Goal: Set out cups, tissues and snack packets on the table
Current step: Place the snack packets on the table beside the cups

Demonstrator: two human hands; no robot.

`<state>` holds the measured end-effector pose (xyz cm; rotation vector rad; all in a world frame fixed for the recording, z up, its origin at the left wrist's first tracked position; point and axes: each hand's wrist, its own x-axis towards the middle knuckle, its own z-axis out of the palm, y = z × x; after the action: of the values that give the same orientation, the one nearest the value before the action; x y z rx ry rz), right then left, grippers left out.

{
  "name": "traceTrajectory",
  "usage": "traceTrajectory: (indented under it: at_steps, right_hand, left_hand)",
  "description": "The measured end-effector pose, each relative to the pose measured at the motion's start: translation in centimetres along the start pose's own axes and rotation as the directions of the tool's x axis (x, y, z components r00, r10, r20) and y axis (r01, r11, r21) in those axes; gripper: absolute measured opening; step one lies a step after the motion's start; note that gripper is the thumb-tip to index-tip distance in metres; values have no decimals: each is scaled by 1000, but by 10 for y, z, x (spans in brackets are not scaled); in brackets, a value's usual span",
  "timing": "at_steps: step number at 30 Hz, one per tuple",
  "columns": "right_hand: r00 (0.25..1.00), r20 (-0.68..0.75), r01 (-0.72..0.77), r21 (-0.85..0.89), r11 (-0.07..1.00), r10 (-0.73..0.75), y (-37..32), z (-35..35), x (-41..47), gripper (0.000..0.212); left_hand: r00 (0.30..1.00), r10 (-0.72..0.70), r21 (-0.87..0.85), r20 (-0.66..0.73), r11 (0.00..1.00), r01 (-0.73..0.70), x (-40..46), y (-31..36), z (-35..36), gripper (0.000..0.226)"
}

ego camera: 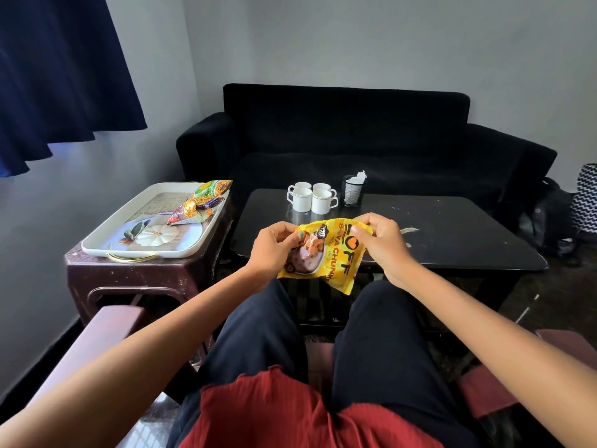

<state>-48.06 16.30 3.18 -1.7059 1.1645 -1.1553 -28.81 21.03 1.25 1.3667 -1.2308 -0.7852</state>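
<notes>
Yellow soya-chunk packet (326, 257) held up over table's near edge, pinched at its top corners, hanging crumpled. Four white cups (312, 196) clustered upright on the black table (452, 240), far side. Mesh holder with white tissues (353, 189) just beside them. Two more colourful packets (200, 202) lie on tray (106, 234).

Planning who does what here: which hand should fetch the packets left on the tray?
Left, probably. The tray with the remaining snack packets sits on the left hand's side; the right hand can keep the yellow packet.
</notes>
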Motion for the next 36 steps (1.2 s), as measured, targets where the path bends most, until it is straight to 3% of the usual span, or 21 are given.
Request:
traceTrajectory:
  at_steps: [5,9,17,21,25,29,36]
  right_hand:
    - [983,144,140,-163,977,-117,-5,2,-8,17]
    - [949,250,261,-270,927,-194,-10,13,-14,26]
    - [968,119,246,-297,923,-220,-9,13,-12,8]
    - [975,-4,216,-234,948,-223,-6,10,-9,7]
    - [981,-50,176,-168,970,-187,-3,9,-7,7]
    - [990,-91,104,-74,992,-111,-2,12,-9,10]
    - [989,-150,-6,105,994,21,-7,12,-8,6]
  left_hand:
    - [986,168,325,21,931,-165,0,0,-2,7]
    - [973,210,369,96,900,-231,-7,0,7,5]
    - [977,188,207,102,956,-206,-10,4,10,8]
    - [972,134,86,192,985,-153,-9,4,5,14]
    - [958,225,187,175,948,-257,-8,4,5,20]
    - [923,362,394,128,836,-382,-5,2,2,21]
    - [953,295,321,-62,911,-261,-5,4,10,20]
